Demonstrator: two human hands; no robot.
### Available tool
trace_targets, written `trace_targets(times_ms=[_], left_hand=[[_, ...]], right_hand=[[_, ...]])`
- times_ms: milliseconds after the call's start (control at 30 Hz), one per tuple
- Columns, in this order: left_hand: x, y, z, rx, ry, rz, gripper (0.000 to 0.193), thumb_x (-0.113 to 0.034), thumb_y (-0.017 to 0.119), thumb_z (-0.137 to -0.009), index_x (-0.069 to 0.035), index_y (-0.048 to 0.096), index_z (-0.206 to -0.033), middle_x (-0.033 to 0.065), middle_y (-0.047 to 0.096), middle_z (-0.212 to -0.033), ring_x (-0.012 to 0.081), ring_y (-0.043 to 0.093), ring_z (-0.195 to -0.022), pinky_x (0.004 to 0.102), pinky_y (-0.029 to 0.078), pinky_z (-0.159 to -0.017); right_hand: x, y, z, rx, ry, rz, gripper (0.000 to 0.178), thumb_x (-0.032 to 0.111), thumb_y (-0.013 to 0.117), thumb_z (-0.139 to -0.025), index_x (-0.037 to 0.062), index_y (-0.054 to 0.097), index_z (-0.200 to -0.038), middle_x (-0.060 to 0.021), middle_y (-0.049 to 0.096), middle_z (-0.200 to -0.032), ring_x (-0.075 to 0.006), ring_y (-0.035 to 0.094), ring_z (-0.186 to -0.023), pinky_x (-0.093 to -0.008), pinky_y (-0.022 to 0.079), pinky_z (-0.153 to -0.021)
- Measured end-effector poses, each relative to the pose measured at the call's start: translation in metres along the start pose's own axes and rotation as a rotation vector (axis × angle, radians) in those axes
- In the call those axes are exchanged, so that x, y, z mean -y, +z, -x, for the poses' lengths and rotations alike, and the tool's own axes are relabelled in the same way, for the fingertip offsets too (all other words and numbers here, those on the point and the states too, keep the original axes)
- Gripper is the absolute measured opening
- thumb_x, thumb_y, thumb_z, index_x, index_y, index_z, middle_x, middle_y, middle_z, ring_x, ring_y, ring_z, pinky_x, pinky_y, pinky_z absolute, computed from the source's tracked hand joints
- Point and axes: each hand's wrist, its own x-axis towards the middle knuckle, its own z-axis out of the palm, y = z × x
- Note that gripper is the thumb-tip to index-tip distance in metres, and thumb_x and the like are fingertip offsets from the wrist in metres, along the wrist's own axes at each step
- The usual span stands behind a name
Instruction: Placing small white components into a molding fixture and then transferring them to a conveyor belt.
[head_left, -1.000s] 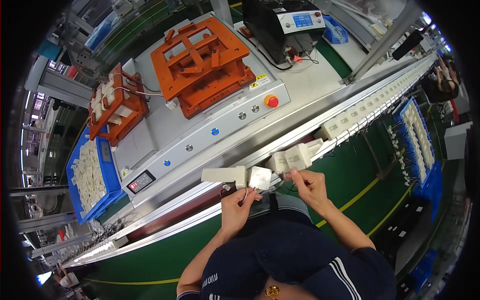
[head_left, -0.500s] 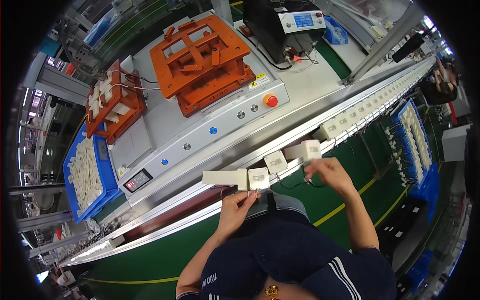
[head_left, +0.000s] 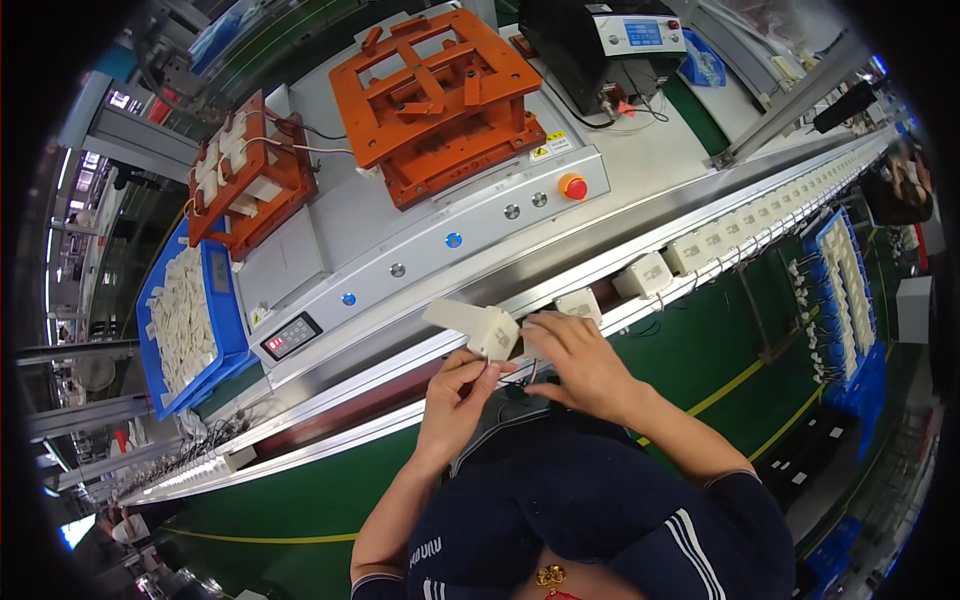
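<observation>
A white box-shaped unit (head_left: 495, 334) sits tilted on the rail in front of me, with a flat white flap-like piece (head_left: 455, 314) reaching from it to the left. At its near lower edge my left hand (head_left: 455, 402) is closed in a pinch; what lies between thumb and forefinger is too small to make out. Thin dark cables (head_left: 515, 382) hang between my hands. My right hand (head_left: 585, 370), fingers stretched and apart, lies over a neighbouring unit, which it mostly hides. Just beyond those fingers stands another white unit (head_left: 580, 303).
More white units (head_left: 645, 274) line the rail (head_left: 400, 412) toward the far right. Behind it stands a grey machine bed with an orange fixture (head_left: 435, 95) and a red stop button (head_left: 573, 187). A blue bin (head_left: 225, 330) of white parts is at left, a blue tray (head_left: 848, 300) at right.
My right hand has come left along the rail to beside the left hand. The unit by my left hand has tilted, its flap now slanting upward to the left. The whole view has shifted slightly.
</observation>
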Motion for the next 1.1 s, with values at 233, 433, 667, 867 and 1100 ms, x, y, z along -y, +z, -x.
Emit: trace_targets(times_ms=[233,433,667,867,1100], left_hand=[[-0.018,-0.040,0.028,0.126,-0.290,0.377,0.032,-0.032,0.053,-0.098,-0.006,0.071,-0.105,-0.0003,0.053,-0.088,0.0075,0.042,-0.077,0.0225,0.036,-0.067],[-0.020,-0.038,0.030,0.063,-0.265,0.418,0.033,-0.025,0.053,-0.097,0.004,0.067,-0.108,-0.0002,0.048,-0.077,0.0096,0.039,-0.071,0.0246,0.035,-0.066],[-0.012,-0.034,0.027,0.255,-0.307,0.343,0.035,-0.030,0.050,-0.099,-0.001,0.065,-0.113,0.0017,0.057,-0.090,0.0070,0.044,-0.068,0.0227,0.040,-0.064],[-0.049,-0.034,0.028,0.282,0.080,-0.485,0.047,-0.026,0.054,-0.096,-0.004,0.041,-0.135,0.0138,0.063,-0.082,0.0221,0.064,-0.064,0.0359,0.048,-0.062],[-0.065,-0.049,0.031,0.420,-0.197,-0.675,0.046,-0.024,0.052,-0.096,-0.006,0.037,-0.135,0.0223,0.062,-0.071,0.0410,0.060,-0.065,0.0480,0.046,-0.059]], right_hand=[[-0.006,-0.003,-0.013,-0.035,-0.045,0.244,0.042,-0.001,0.062,-0.062,0.0018,0.059,-0.104,-0.0123,0.055,-0.119,-0.0306,0.049,-0.118,-0.0452,0.040,-0.095],[0.008,0.027,-0.022,0.114,-0.098,-0.160,0.041,0.002,0.065,-0.068,0.0003,0.053,-0.107,-0.0140,0.058,-0.105,-0.0334,0.058,-0.095,-0.0418,0.047,-0.083],[0.028,0.015,-0.044,0.023,-0.081,-0.664,0.069,0.002,0.071,-0.071,0.0028,0.040,-0.132,-0.0205,0.047,-0.127,-0.0408,0.050,-0.115,-0.0411,0.048,-0.092],[0.009,0.013,-0.050,0.041,-0.223,-0.371,0.052,-0.003,0.069,-0.072,0.0097,0.060,-0.122,-0.0158,0.049,-0.131,-0.0353,0.051,-0.119,-0.0406,0.046,-0.095],[-0.015,0.024,-0.039,0.024,-0.260,-0.183,0.044,0.005,0.070,-0.073,0.0099,0.063,-0.116,-0.0120,0.053,-0.127,-0.0321,0.051,-0.117,-0.0420,0.043,-0.094]])
